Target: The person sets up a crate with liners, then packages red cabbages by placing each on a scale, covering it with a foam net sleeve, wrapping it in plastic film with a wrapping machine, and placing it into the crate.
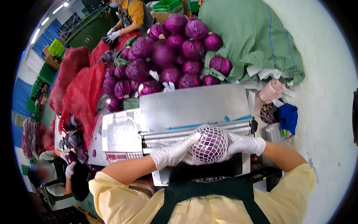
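A red cabbage (209,146) in a white foam net is held between my two hands, with clear, shiny film around it. My left hand (178,150), in a white glove, is closed against its left side. From the right, my right hand (242,145) presses on the other side, also gloved. Some fingertips are hidden behind the cabbage. Directly beneath and beyond it lies a metal wrapping machine (194,106) with rollers (160,140) along its near part.
A heap of red cabbages (192,48) lies behind the machine. Red mesh sacks (84,91) are at left, a green sack (246,33) at back right. A pink bottle (271,90) and blue cloth (288,117) sit at right. Two co-workers (136,16) (56,173) are at back and left.
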Demonstrator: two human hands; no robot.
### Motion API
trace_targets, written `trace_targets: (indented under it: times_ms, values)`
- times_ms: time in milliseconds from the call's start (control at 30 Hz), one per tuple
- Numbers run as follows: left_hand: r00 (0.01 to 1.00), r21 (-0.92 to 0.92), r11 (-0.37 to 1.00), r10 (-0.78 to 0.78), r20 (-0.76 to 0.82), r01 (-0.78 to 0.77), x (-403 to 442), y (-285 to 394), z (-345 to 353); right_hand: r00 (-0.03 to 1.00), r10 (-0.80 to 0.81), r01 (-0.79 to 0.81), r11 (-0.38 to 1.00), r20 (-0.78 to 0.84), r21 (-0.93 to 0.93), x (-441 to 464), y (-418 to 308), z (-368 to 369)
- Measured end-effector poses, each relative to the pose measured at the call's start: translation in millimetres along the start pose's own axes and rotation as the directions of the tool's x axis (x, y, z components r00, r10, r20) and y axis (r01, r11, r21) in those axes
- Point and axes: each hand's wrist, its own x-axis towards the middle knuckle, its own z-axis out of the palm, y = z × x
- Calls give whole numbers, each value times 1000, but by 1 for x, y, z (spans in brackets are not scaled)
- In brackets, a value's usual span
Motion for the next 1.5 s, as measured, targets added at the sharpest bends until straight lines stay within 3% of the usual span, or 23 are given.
trace_targets:
  times_ms: [167, 300, 367, 433, 467, 500, 600, 700, 767, 833, 900, 933, 1033, 1133, 1200, 1233, 1267, 1300, 1367, 1400, 1433, 1467, 1500]
  values:
    - [984, -150, 977, -137, 118, 154, 26, -79, 5, 984, 179, -167, 929, -5, 330, -17, 89, 24]
    - [990, -159, 978, 129, -54, -136, 17, -115, 1, 995, -21, 56, 928, -99, 368, -13, 119, 32]
    - [815, 326, 826, 539, -213, -460, -16, -140, 6, 986, 32, 65, 826, -161, 560, -25, 150, 23]
    - [614, 803, 546, 726, -310, -240, -42, -166, -4, 974, 92, 87, 689, -205, 720, -43, 177, 27]
    - [519, 790, 545, 779, -353, -280, -48, -175, 4, 851, -142, 240, 962, -505, 132, -54, 192, 37]
    - [518, 791, 545, 779, -354, -279, -46, -179, 7, 661, -491, 179, 837, -567, -516, -60, 199, 45]
    - [402, 523, 611, 789, -465, -594, -29, -177, 23, 600, -370, 249, 929, -710, -274, -53, 199, 56]
    - [547, 87, 723, 590, -595, -685, -21, -159, 31, 531, -296, 378, 921, -794, -91, -48, 163, 67]
    - [616, -262, 681, 347, -707, -684, -29, -161, 36, 559, -17, 507, 798, -829, 326, -60, 157, 53]
    - [667, -328, 714, 258, -699, -619, -46, -174, 54, 664, 41, 433, 793, -746, 428, -85, 181, 36]
    - [738, -396, 797, 89, -669, -455, -37, -224, 41, 592, 270, 314, 791, -760, 525, -85, 266, 3]
    - [708, -316, 906, -25, -706, -283, -29, -235, 41, 865, 187, 155, 782, -465, 604, -108, 301, -9]
    - [843, -65, 988, 86, -531, -141, 30, -262, 33, 659, 366, 0, 874, -657, 486, -63, 296, 20]
    - [930, 308, 945, 203, -307, -105, 114, -264, 38, 845, 33, 137, 951, -533, 276, -12, 369, -10]
    - [909, 611, 721, 418, -4, -329, 139, -262, 46, 915, -164, 275, 922, -369, 273, -6, 359, 3]
    - [769, 739, 395, 586, 254, -546, 141, -263, 44, 867, -379, 330, 923, -324, -198, -16, 338, 18]
    - [568, 769, -4, 671, 476, -640, 137, -264, 43, 775, -576, 321, 714, -261, -622, -25, 317, 33]
    - [398, 610, -783, 525, 752, -119, 139, -260, 43, 731, -611, 224, 635, -303, -739, -26, 313, 38]
    - [764, 914, 239, 636, 107, -327, 114, -251, 48, 697, -580, 100, 661, -422, -744, -24, 292, 49]
    - [665, 917, 248, 746, 24, -312, 90, -231, 53, 702, -511, 95, 757, -495, -646, -22, 274, 55]
    - [543, 918, 261, 837, -61, -299, 66, -212, 58, 708, -575, -34, 553, -411, -833, -22, 224, 74]
    - [409, 915, 277, 901, -143, -292, 41, -192, 64, 717, -426, 276, 900, -551, -337, -12, 214, 81]
    - [208, 929, 149, 975, -80, -338, 27, -180, 59, 800, -418, 395, 907, -430, -146, -5, 192, 97]
